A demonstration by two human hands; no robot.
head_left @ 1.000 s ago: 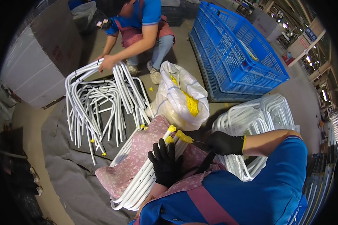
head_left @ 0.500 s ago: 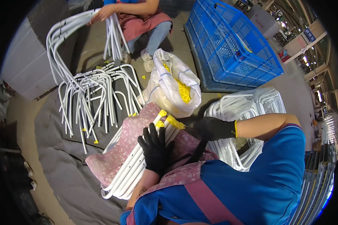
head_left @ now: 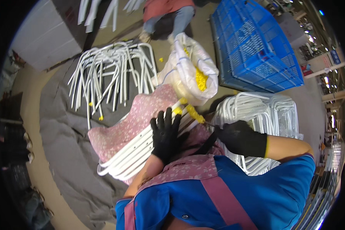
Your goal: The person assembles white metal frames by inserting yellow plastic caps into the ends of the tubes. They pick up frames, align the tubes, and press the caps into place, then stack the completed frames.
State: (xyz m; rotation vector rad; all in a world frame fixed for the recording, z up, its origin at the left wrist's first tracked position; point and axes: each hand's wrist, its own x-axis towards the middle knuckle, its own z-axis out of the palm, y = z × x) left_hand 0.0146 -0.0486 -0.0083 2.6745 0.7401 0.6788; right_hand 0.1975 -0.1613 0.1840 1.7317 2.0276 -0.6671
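Observation:
White bent metal tubes (head_left: 131, 154) lie side by side across my lap, over a pink floral apron (head_left: 149, 105). Yellow plastic pieces (head_left: 194, 114) sit at their upper right ends. My left hand (head_left: 165, 134), in a black glove, rests on the tubes with its fingers spread. My right hand (head_left: 239, 137), also gloved in black, is closed to the right of the yellow pieces. From its fingers a thin metal tool (head_left: 209, 124) points toward the yellow pieces; the glove hides its handle.
Beyond my lap stands a white sack (head_left: 186, 78) of yellow pieces. More white bent tubes (head_left: 115, 73) are piled on a grey cloth (head_left: 65, 153). Wrapped white frames (head_left: 274, 111) lie right, below a blue crate (head_left: 253, 57). Another person (head_left: 166, 13) sits at the far side.
My view has shifted, so the scene sits differently. My right hand has drawn back slightly from the yellow pieces. The other person's bundle of tubes has moved away from the pile.

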